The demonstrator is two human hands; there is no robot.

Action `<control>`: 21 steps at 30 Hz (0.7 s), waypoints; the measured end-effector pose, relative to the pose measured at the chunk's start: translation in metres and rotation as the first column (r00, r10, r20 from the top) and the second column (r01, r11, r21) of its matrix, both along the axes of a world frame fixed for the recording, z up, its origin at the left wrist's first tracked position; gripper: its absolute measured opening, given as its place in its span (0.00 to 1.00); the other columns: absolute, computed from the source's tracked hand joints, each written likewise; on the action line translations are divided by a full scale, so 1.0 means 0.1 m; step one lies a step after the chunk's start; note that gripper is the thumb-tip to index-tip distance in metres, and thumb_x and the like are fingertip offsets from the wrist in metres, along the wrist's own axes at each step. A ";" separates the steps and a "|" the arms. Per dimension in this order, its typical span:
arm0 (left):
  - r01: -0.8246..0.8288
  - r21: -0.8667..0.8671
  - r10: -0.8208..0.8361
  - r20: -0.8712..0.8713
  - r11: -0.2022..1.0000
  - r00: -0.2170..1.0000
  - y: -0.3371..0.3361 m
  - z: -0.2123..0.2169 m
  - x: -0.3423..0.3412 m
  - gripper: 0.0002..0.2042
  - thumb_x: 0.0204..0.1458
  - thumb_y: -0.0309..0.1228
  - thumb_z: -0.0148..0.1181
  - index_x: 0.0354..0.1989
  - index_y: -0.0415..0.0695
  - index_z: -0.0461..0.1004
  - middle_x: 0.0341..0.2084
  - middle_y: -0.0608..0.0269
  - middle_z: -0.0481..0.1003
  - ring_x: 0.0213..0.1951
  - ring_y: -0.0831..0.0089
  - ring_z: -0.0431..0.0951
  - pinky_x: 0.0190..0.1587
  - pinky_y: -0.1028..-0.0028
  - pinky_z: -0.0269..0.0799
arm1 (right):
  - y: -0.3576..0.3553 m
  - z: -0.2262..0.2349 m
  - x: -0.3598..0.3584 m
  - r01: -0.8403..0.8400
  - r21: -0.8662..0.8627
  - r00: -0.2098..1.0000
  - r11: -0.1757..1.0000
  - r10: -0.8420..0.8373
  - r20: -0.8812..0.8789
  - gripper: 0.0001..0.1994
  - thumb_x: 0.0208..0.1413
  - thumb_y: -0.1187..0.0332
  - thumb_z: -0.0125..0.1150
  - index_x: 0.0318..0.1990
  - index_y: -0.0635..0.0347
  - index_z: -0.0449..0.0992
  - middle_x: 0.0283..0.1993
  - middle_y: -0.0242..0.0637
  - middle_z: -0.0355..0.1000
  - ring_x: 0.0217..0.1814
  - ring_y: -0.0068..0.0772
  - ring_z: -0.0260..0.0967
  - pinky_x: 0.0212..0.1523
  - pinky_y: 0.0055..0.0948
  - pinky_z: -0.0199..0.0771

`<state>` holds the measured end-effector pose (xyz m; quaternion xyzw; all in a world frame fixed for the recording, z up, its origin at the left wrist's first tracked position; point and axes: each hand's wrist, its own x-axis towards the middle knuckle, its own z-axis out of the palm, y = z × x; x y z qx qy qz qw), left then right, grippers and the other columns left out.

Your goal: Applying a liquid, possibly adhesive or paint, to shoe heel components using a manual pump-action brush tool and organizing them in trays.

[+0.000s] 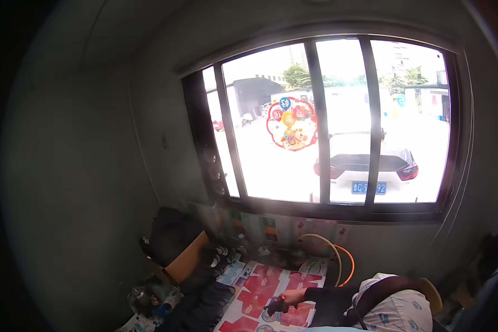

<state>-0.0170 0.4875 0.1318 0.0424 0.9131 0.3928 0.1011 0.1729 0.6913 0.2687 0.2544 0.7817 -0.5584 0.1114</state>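
Observation:
My right hand (pixel 294 297) reaches in from the lower right in a black sleeve (pixel 326 304). It is closed around a small dark object with red spots (pixel 275 305); its exact kind cannot be made out. Hand and object are over a table covered with flattened pink-red and white printed cardboard (pixel 258 286); contact with it cannot be told. White patterned cloth with a dark strap (pixel 393 307) shows behind the sleeve. To the left of the hand lies a heap of dark, rounded pieces (pixel 205 301). My left hand is out of view.
A brown cardboard box (pixel 187 260) with black items stands at the back left. An orange hose (pixel 351 265) loops up behind the hand. Assorted small items (pixel 144 301) lie at the lower left. Ahead, a wide dark-framed window (pixel 321 122) shows a parked white car (pixel 393 177).

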 end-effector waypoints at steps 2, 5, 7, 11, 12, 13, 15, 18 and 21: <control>0.012 0.010 -0.012 0.017 1.000 1.000 -0.06 -0.01 -0.03 0.21 0.61 0.47 0.55 0.49 0.40 0.76 0.43 0.50 0.78 0.45 0.53 0.79 0.48 0.57 0.74 | 0.05 0.09 0.03 0.012 -0.001 1.000 1.000 -0.012 0.005 0.23 0.38 0.68 0.65 0.48 0.53 0.81 0.29 0.32 0.71 0.28 0.27 0.69 0.20 0.27 0.70; -0.007 0.014 0.006 0.069 1.000 0.998 -0.34 -0.11 -0.01 0.21 0.61 0.46 0.55 0.50 0.39 0.75 0.43 0.49 0.78 0.45 0.53 0.79 0.48 0.57 0.74 | 0.20 -0.19 0.06 0.005 -0.008 0.998 1.000 -0.005 0.062 0.27 0.41 0.70 0.62 0.55 0.44 0.80 0.29 0.30 0.72 0.22 0.24 0.66 0.19 0.23 0.68; -0.072 0.003 0.071 0.137 0.997 0.988 -0.68 -0.21 0.19 0.21 0.61 0.46 0.55 0.50 0.38 0.75 0.43 0.48 0.78 0.45 0.52 0.79 0.48 0.58 0.74 | 0.21 -0.33 0.07 -0.054 -0.084 0.998 0.995 0.056 0.015 0.26 0.42 0.71 0.61 0.54 0.46 0.81 0.28 0.31 0.72 0.22 0.24 0.67 0.19 0.24 0.68; -0.252 -0.054 0.256 0.298 0.966 0.920 -1.72 -0.27 0.74 0.22 0.61 0.45 0.55 0.51 0.37 0.74 0.44 0.46 0.78 0.46 0.51 0.79 0.47 0.58 0.74 | 0.13 0.05 0.08 -0.043 -0.115 0.996 0.992 0.051 0.072 0.22 0.58 0.51 0.57 0.52 0.57 0.79 0.34 0.33 0.77 0.35 0.26 0.74 0.26 0.28 0.76; -0.285 -0.058 0.288 0.325 0.957 0.901 -1.96 -0.26 0.83 0.22 0.61 0.44 0.55 0.52 0.36 0.74 0.44 0.45 0.78 0.46 0.51 0.79 0.47 0.58 0.74 | 0.24 0.00 0.07 -0.047 -0.094 0.998 0.994 0.051 0.047 0.21 0.60 0.52 0.58 0.53 0.57 0.78 0.40 0.35 0.79 0.37 0.28 0.75 0.28 0.30 0.77; -0.296 -0.013 0.282 0.339 0.955 0.897 -2.15 -0.24 0.70 0.22 0.61 0.44 0.55 0.52 0.36 0.74 0.44 0.45 0.78 0.46 0.51 0.79 0.47 0.58 0.74 | 0.39 -0.21 0.09 -0.056 -0.097 0.998 0.994 0.056 -0.004 0.17 0.60 0.60 0.59 0.53 0.59 0.77 0.44 0.37 0.80 0.38 0.28 0.76 0.28 0.29 0.78; -0.283 -0.020 0.277 0.279 0.959 0.920 -2.35 -0.55 0.88 0.21 0.57 0.38 0.59 0.54 0.35 0.72 0.44 0.43 0.78 0.47 0.46 0.78 0.50 0.54 0.73 | 0.55 -0.28 0.07 0.047 -0.230 0.997 0.972 -0.061 -0.051 0.14 0.61 0.69 0.58 0.52 0.64 0.76 0.40 0.39 0.81 0.35 0.27 0.77 0.27 0.29 0.77; -0.165 0.098 0.159 0.063 0.981 0.985 -1.57 -0.70 0.94 0.25 0.51 0.31 0.65 0.56 0.34 0.67 0.51 0.39 0.74 0.56 0.46 0.75 0.58 0.53 0.68 | 0.80 -0.50 0.05 0.057 -0.195 0.995 0.979 -0.072 -0.075 0.16 0.56 0.73 0.61 0.52 0.64 0.75 0.38 0.38 0.81 0.34 0.25 0.76 0.25 0.26 0.74; -0.050 -0.048 0.056 0.133 0.998 0.990 -0.85 -0.89 1.02 0.23 0.50 0.32 0.66 0.54 0.36 0.70 0.49 0.38 0.76 0.54 0.42 0.74 0.55 0.54 0.70 | 0.92 -0.83 0.05 -0.010 -0.208 0.998 0.978 -0.003 -0.065 0.22 0.51 0.74 0.63 0.56 0.63 0.74 0.38 0.36 0.80 0.35 0.23 0.76 0.25 0.25 0.73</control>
